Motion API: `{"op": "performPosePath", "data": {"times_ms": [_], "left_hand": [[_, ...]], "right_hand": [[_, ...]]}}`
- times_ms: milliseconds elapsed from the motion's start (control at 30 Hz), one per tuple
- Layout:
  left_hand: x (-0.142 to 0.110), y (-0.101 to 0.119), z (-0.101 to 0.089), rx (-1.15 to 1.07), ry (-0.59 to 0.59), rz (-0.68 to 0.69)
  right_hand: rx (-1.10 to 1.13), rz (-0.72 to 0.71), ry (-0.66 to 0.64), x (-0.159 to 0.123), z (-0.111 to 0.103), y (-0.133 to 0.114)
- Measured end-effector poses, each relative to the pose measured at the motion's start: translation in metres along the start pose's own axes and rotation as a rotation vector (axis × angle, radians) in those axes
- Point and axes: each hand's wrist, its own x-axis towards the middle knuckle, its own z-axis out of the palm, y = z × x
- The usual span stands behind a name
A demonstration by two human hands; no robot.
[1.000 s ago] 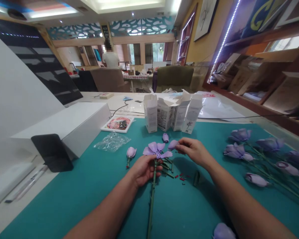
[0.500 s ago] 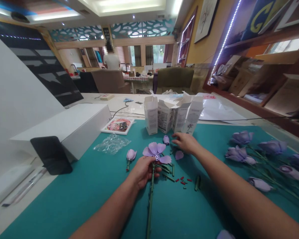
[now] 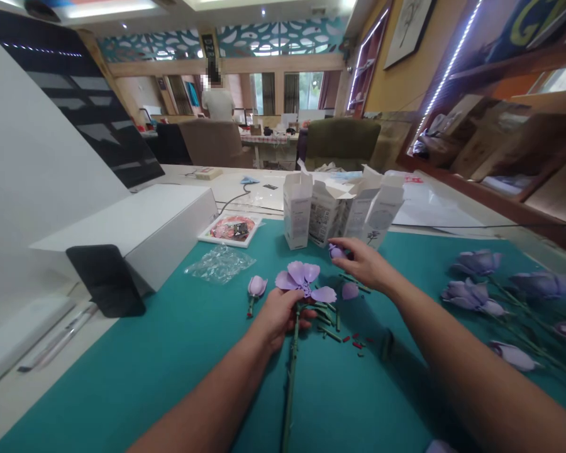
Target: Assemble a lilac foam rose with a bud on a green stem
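My left hand (image 3: 283, 314) is closed round the top of a green stem, just under an open purple toy flower (image 3: 304, 277) with spread petals. The stem runs down toward me. My right hand (image 3: 361, 259) pinches a small purple flower bud (image 3: 336, 251) in front of the white boxes. Below that hand a loose purple petal (image 3: 349, 290) lies on the green mat (image 3: 207, 365). Several green stem pieces (image 3: 330, 332) and small red pieces (image 3: 357, 344) are scattered right of my left hand. Left of it lies a pink-purple bud on a short stem (image 3: 256, 287).
Open white boxes (image 3: 298, 214) stand at the mat's back edge. Finished purple flowers (image 3: 474, 294) lie at the right. On the left are a crumpled clear bag (image 3: 221, 264), a framed picture (image 3: 231, 229), a black phone (image 3: 106, 281) and a white box (image 3: 136, 220). A person (image 3: 218, 100) stands far behind.
My right hand has closed on the small purple bud, which lay on the mat before, and lifted it slightly. My left hand keeps hold of the flower stem. The view has shifted a little.
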Motion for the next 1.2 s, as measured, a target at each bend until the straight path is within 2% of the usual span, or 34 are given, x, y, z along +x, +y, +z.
{"op": "performPosePath", "data": {"times_ms": [67,167,333,533,733,967,1200], "left_hand": [[-0.003,0.000,0.003,0.018,-0.012,0.016],[-0.008,0.000,0.006,0.060,-0.041,0.067],[-0.011,-0.003,0.008,0.100,-0.106,0.102],[-0.007,-0.007,0.008,0.086,-0.104,0.040],[-0.004,-0.006,0.006,0.109,-0.056,-0.029],[0.005,0.000,-0.006,0.159,-0.016,-0.026],[0.013,0.004,-0.018,0.227,0.044,-0.042]], "right_hand": [[0.195,-0.054,0.050,-0.020,-0.012,-0.007],[0.423,-0.057,0.065,-0.048,-0.019,-0.020],[0.530,-0.062,0.122,-0.071,-0.016,-0.028],[0.524,-0.082,0.114,-0.070,-0.006,-0.020],[0.541,0.046,0.066,-0.054,0.007,0.009],[0.297,0.236,0.138,-0.050,0.014,0.060],[0.133,0.238,0.128,-0.052,0.016,0.071]]}}
